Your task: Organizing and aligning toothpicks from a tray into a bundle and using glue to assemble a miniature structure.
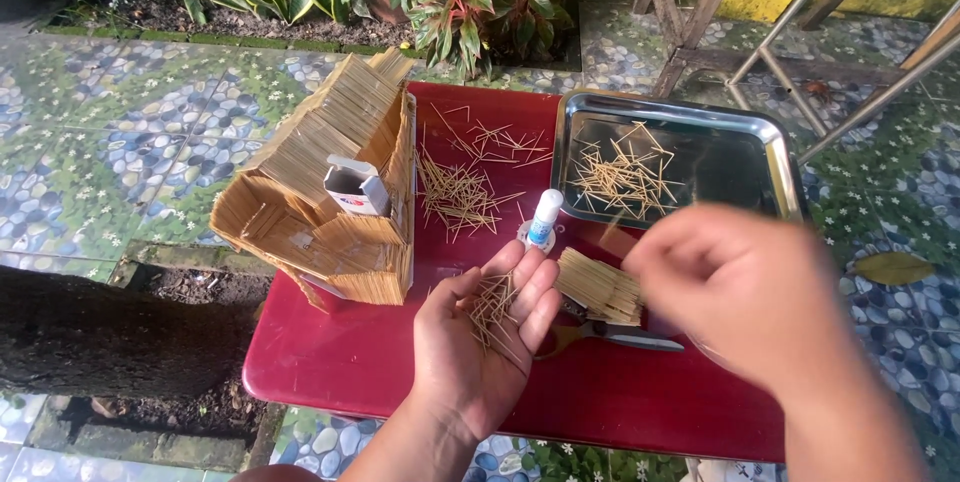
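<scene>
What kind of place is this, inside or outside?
Most likely outside, in a garden patio or yard. Leafy plants grow in soil behind the red table, the floor has pebble-patterned tiles, and a tree trunk lies beside the table in bare earth.

bare red table (330,352) front-left, stick house (330,192) behind

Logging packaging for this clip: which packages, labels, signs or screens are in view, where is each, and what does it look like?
Small box: open-flapped, white and grey, resting against the roof of the toothpick model house at the left of the red table.
Glue bottle: small upright tube, white cap, blue label band, on the table beside the metal tray, just beyond the left hand.
No signs or screens in view.
</scene>
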